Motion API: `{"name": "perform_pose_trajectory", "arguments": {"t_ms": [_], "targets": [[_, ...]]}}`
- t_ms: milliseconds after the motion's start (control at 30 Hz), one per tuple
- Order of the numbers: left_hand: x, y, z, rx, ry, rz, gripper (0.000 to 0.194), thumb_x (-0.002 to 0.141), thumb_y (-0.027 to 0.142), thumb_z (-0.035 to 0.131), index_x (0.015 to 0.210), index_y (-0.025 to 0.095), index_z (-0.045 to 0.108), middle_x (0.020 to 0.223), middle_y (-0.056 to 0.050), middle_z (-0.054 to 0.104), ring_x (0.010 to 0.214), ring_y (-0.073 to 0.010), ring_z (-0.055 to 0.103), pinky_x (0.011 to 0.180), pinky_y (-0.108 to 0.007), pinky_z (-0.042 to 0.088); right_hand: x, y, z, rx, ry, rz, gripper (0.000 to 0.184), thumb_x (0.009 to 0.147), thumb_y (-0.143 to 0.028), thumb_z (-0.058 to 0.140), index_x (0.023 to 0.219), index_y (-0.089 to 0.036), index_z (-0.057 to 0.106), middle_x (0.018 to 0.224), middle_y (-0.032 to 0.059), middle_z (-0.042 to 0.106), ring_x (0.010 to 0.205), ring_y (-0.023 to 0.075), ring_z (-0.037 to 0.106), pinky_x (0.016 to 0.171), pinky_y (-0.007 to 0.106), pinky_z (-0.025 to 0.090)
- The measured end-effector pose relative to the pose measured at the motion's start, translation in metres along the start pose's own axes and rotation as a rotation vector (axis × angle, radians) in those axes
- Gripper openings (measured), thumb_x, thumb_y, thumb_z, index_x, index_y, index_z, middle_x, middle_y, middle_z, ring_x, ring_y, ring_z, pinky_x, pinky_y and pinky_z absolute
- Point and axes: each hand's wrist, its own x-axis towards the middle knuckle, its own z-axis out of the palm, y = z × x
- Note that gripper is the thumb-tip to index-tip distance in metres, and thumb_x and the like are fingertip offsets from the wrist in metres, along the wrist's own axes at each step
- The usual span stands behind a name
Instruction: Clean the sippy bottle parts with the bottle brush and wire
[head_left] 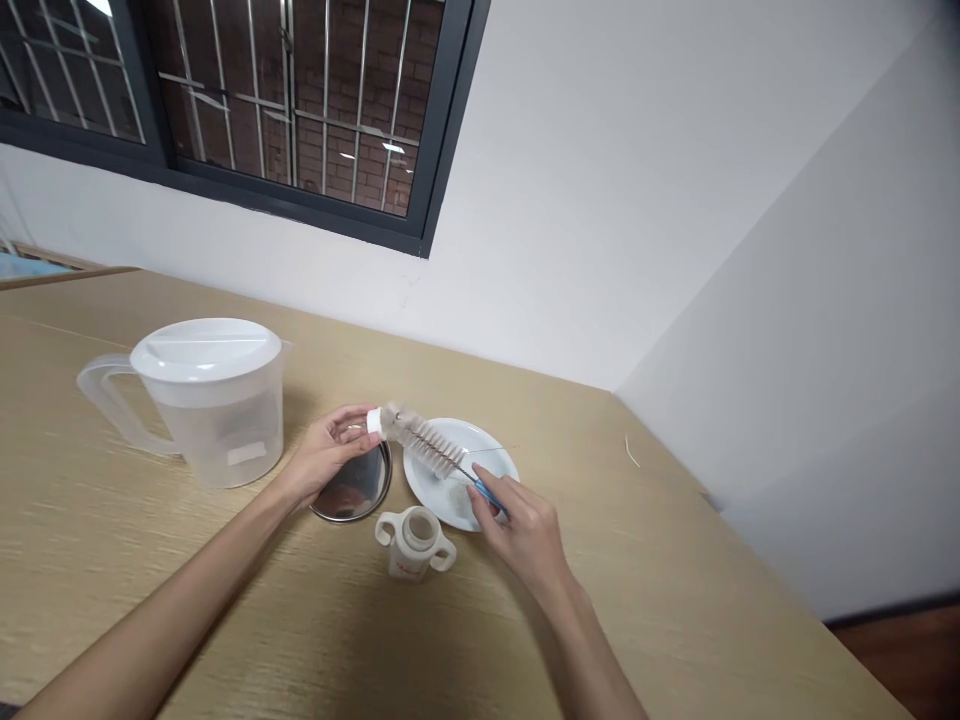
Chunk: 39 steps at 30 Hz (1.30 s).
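Observation:
My left hand (pixel 334 448) pinches a small white cap (pixel 374 423) above a round metal tray (pixel 356 490). In my right hand (pixel 521 525) is the blue handle of a bottle brush (pixel 435 445), its pale bristles pointing left. The bristle tip meets the cap's opening; how far it goes in I cannot tell. Under the brush lies a white plate (pixel 495 465), partly covered by the brush and my right hand. Nearer to me a small two-handled bottle (pixel 415 545) stands upright with its mouth uncovered and red print on its front.
A clear plastic pitcher (pixel 225 430) with a white lid stands to the left, its handle pointing left. A thin pale strip (pixel 631 452) lies on the wooden table (pixel 675 600) at right. Behind are a white wall and a barred window (pixel 300 110).

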Motion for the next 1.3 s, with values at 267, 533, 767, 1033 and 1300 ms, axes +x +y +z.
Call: {"name": "perform_pose_trajectory", "arguments": {"t_ms": [267,533,767,1033,1300], "targets": [[0.0009,0.0003,-0.0009,0.017,0.035,0.017,0.067,0.063,0.037,0.087,0.122,0.018,0.061,0.113,-0.011,0.072,0.110,-0.0256,0.065,0.094,-0.037,0.050,-0.0001,0.0016,-0.0007,-0.038,0.033,0.029,0.028,0.095,-0.029,0.056,0.115,-0.015,0.069,0.064,-0.0004,0.061,0.053,0.0091,0.053,0.056,0.021,0.039],[0.0008,-0.0011,-0.0011,0.031,0.005,-0.005,0.069,0.063,0.038,0.087,0.123,0.019,0.060,0.110,-0.010,0.073,0.104,-0.0257,0.067,0.090,-0.037,0.051,-0.0005,0.0002,0.0005,-0.006,0.001,-0.003,0.029,0.095,-0.030,0.055,0.117,-0.015,0.068,0.062,-0.0004,0.060,0.053,0.0095,0.052,0.055,0.021,0.040],[0.0001,0.0003,0.0000,0.058,0.015,-0.007,0.067,0.064,0.039,0.086,0.123,0.020,0.061,0.108,-0.010,0.073,0.103,-0.0256,0.068,0.089,-0.036,0.051,-0.0020,0.0022,0.0004,-0.011,-0.010,0.015,0.030,0.096,-0.031,0.054,0.117,-0.016,0.068,0.064,0.0007,0.062,0.055,0.0104,0.055,0.056,0.022,0.041],[0.0019,0.0011,0.0014,0.008,0.064,-0.039,0.060,0.064,0.041,0.085,0.116,0.017,0.065,0.111,-0.011,0.072,0.094,-0.0227,0.069,0.084,-0.035,0.053,-0.0001,-0.0001,-0.0008,-0.002,0.001,0.015,0.029,0.095,-0.029,0.056,0.118,-0.016,0.068,0.064,-0.0008,0.060,0.054,0.0095,0.053,0.057,0.021,0.041],[0.0009,0.0022,0.0017,0.027,0.103,-0.002,0.052,0.062,0.039,0.086,0.106,0.017,0.069,0.099,-0.008,0.074,0.086,-0.0211,0.070,0.080,-0.033,0.053,0.0008,0.0003,-0.0027,-0.012,0.071,0.010,0.028,0.094,-0.028,0.057,0.116,-0.015,0.069,0.063,-0.0010,0.061,0.052,0.0087,0.052,0.055,0.021,0.041]]}}
